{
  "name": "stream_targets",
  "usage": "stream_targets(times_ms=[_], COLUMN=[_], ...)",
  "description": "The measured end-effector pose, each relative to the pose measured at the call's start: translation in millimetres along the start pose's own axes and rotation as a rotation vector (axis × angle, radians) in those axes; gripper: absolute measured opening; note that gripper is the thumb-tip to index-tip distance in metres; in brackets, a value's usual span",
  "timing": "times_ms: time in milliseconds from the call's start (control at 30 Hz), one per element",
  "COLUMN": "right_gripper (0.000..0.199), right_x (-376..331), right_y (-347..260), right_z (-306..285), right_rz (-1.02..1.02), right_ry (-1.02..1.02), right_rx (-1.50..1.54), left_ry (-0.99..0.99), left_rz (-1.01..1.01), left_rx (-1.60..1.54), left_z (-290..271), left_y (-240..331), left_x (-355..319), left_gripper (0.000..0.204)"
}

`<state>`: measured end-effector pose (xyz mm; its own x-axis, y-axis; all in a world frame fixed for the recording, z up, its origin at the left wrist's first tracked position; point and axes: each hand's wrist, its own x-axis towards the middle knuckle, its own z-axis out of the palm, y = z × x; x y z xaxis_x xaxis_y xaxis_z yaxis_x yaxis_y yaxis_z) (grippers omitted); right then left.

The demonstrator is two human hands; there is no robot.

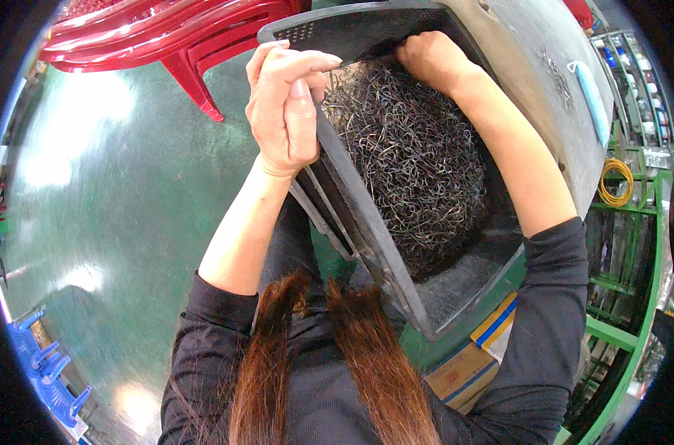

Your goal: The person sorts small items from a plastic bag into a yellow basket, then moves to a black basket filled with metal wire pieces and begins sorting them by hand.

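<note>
Near the middle of the view, a dark grey plastic crate is tilted up on its edge, its open side facing right, and it holds a dense tangle of thin metal wire hooks. At the crate's left rim the left hand is closed, gripping that rim with the fingers curled over the top edge and the thumb side toward the camera. Farther right and at the far end of the crate, the right hand is balled up and pressed into the top of the hook pile; whether it clasps any hooks cannot be told. Right of the crate lies a grey tabletop with a pale blue strip on it. Far left stands a red plastic chair on the green floor. Cardboard boxes sit near, below the crate, beside a green metal rack carrying a yellow coil.
</note>
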<state>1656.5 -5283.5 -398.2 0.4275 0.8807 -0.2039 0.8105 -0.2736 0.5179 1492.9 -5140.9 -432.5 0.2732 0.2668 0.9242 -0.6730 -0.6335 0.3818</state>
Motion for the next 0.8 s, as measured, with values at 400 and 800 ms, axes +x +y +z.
stream_targets(times_ms=[400, 800], right_gripper=[0.014, 0.008], right_x=[-16.7, -47.2], right_y=[29.0, 30.5], right_z=[-5.2, -42.2], right_rz=[0.202, 0.309], right_ry=[0.151, 0.084], right_rx=[0.528, 0.77], left_ry=[-0.016, -0.034], left_rz=[-0.03, -0.067], left_rx=[0.024, 0.047], left_z=[-1.2, 0.1], left_y=[3.0, 5.9], left_x=[-0.2, -1.4], left_gripper=[0.024, 0.025])
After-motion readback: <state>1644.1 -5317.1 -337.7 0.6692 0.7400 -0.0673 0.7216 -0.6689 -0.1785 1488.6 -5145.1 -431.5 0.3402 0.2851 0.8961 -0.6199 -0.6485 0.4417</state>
